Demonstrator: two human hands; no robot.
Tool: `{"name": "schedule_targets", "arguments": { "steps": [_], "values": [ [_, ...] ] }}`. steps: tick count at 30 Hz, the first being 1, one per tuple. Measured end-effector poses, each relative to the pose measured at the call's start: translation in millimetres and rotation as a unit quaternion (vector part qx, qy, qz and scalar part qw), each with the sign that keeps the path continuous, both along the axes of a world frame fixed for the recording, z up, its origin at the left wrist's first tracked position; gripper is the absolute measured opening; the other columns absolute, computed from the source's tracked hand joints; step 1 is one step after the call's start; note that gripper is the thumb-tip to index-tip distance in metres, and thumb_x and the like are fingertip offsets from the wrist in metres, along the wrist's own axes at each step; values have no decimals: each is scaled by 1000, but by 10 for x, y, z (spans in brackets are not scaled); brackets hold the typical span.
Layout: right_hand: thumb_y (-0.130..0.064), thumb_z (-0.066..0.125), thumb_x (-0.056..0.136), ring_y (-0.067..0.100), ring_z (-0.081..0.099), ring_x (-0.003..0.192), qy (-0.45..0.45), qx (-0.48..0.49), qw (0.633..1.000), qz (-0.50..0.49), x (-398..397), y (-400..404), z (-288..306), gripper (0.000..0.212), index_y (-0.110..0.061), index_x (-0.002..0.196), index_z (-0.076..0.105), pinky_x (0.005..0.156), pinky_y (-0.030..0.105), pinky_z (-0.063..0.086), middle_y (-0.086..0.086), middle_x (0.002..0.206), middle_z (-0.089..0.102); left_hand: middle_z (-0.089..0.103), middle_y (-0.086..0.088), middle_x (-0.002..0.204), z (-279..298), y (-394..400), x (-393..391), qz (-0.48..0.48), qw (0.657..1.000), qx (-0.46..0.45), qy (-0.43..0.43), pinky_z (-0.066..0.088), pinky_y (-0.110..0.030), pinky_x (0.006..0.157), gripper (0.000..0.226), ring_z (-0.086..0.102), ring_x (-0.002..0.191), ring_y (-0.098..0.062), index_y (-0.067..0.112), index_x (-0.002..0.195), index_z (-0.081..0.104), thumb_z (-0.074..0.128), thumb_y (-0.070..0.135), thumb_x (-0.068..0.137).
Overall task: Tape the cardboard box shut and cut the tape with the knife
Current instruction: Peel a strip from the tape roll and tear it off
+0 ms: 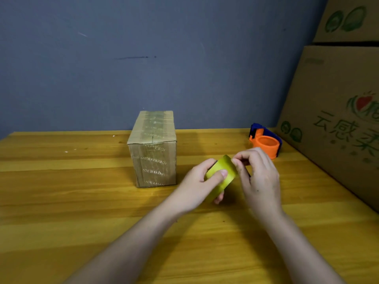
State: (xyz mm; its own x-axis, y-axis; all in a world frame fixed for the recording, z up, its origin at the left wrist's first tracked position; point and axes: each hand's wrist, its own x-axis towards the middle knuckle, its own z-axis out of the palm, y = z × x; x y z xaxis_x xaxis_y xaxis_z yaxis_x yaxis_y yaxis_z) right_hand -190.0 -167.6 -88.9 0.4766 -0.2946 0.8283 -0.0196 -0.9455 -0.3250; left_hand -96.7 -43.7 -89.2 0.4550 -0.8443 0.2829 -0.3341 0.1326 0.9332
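A small brown cardboard box stands on the wooden table, its flaps down and old clear tape over the top seam. To its right, just above the table, my left hand holds a yellowish roll of tape, thumb pressed on the roll's outer face. My right hand is at the roll's upper right edge, fingertips pinched on the tape there. No knife is visible.
An orange and blue tape dispenser lies at the back right of the table. Large printed cardboard cartons are stacked along the right edge. A grey-blue wall stands behind the table.
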Motion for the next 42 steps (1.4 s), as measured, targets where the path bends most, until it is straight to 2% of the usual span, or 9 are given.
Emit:
{"name": "schedule_targets", "arguments": {
  "steps": [4, 9, 14, 23, 26, 32, 35, 38, 42],
  "values": [
    [-21, 52, 91, 12, 49, 80, -7, -35, 999, 14, -73, 71, 92, 17, -6, 88, 60, 74, 15, 36, 5, 84, 58, 69, -2, 68, 34, 3, 8, 83, 979, 49, -178, 54, -38, 68, 22, 68, 63, -18, 32, 100, 48, 46, 49, 85],
    [-21, 50, 92, 10, 47, 81, 22, -29, 998, 57, -39, 191, 114, 15, -9, 89, 59, 77, 13, 35, 0, 87, 56, 61, -4, 69, 89, 24, 89, 228, 912, 116, -321, 50, -41, 67, 27, 61, 72, -36, 23, 104, 46, 46, 46, 89],
    [-29, 45, 92, 9, 47, 89, 24, 75, 996, 51, -8, 105, 94, 17, -14, 91, 54, 77, 26, 43, -4, 94, 48, 71, 1, 62, 46, 5, 90, 139, 976, 87, -142, 58, -44, 65, 15, 69, 56, -15, 30, 86, 57, 53, 44, 82],
    [-33, 54, 90, 8, 52, 78, 39, 48, 998, -30, -43, 15, 42, 14, -18, 91, 54, 62, 25, 44, -9, 86, 54, 72, -5, 65, 46, 27, 69, 89, 986, 108, -95, 58, -45, 66, 21, 70, 56, -17, 29, 73, 58, 58, 48, 80],
    [-33, 55, 91, 13, 57, 71, 56, 65, 995, -52, -68, 5, 46, 15, -19, 92, 53, 58, 32, 47, -7, 79, 60, 67, -7, 60, 94, 127, 15, 27, 996, 90, -9, 53, -34, 58, 19, 64, 51, -18, 16, 77, 58, 59, 30, 90],
    [-31, 60, 89, 12, 52, 59, 75, 178, 981, 32, -18, -1, 45, 10, -23, 85, 53, 58, 38, 44, -11, 62, 53, 63, 0, 59, 96, 392, -102, -1, 997, 45, 68, 50, -28, 51, 16, 62, 49, -15, 12, 84, 53, 59, 26, 90],
    [-26, 63, 86, 11, 48, 56, 86, 226, 967, 81, 22, -10, 87, 11, -23, 81, 54, 59, 44, 44, -9, 58, 51, 62, 5, 67, 96, 495, -143, 57, 986, 95, -122, 51, -32, 56, 14, 64, 56, -20, 37, 85, 52, 55, 50, 83],
    [-32, 60, 87, 13, 49, 56, 131, 179, 973, 67, 11, 11, 146, 12, -26, 83, 51, 58, 45, 45, -8, 57, 51, 46, 11, 70, 144, 574, -195, 134, 878, 199, -415, 36, -28, 62, 28, 62, 80, -22, 36, 108, 45, 43, 56, 88],
    [-34, 57, 89, 13, 49, 57, 118, 119, 985, 43, -48, 91, 270, 11, -26, 87, 50, 57, 43, 45, -8, 59, 50, 61, 6, 83, 170, 560, -232, 159, 895, 173, -379, 46, -31, 70, 31, 66, 84, -23, 33, 112, 38, 38, 55, 91]
  ]
}}
